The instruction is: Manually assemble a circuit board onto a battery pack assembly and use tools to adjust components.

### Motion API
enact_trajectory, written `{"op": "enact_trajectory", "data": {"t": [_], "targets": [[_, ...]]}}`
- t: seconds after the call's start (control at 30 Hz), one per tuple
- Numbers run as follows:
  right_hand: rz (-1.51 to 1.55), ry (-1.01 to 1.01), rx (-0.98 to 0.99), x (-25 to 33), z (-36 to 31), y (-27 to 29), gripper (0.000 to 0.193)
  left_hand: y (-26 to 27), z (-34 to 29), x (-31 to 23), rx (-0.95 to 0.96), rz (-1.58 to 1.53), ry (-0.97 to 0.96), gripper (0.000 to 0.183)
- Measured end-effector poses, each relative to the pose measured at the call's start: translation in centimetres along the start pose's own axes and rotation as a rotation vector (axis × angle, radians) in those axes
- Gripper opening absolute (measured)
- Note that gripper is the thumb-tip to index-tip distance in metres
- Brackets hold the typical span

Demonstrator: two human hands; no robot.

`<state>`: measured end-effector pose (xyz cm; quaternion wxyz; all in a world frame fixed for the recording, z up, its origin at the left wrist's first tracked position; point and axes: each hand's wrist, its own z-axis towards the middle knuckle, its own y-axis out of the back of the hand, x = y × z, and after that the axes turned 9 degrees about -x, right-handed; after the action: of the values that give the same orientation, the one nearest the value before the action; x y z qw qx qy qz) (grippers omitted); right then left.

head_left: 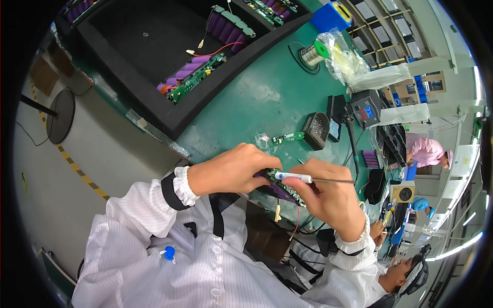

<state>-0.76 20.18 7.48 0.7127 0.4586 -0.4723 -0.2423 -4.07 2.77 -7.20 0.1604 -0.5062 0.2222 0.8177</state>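
Observation:
My left hand (pixel 236 168) is closed on the left end of a purple battery pack (pixel 277 192) with a green circuit board along it, near the front edge of the bench. My right hand (pixel 328 194) grips a white pen-shaped tool (pixel 293 177) with blue print, lying across the top of the pack. A thin grey metal shaft (pixel 334 180) sticks out to the right from the same hand. Below the pack hang a white connector (pixel 277 213) and a red wire (pixel 298 220). The fingers cover part of the pack.
A black foam tray (pixel 190 110) with battery packs lies at far left. On the green bench (pixel 231 118) are a loose circuit board (pixel 288 137), a black box (pixel 316 131), a solder spool (pixel 310 55) and a soldering station (pixel 365 109). A co-worker (pixel 398 274) sits at right.

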Motion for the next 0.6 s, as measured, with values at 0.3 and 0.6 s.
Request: {"op": "enact_trajectory", "data": {"t": [0.3, 0.6], "targets": [[0.026, 0.365, 0.310, -2.5, 2.8, 1.5, 0.025, 1.0, 0.7, -0.5, 0.092, 0.007, 0.001, 0.027], [0.059, 0.442, 0.509, -3.0, 3.9, 2.7, 0.034, 0.6, 0.4, 0.4, 0.109, -0.011, 0.004, 0.037]]}}
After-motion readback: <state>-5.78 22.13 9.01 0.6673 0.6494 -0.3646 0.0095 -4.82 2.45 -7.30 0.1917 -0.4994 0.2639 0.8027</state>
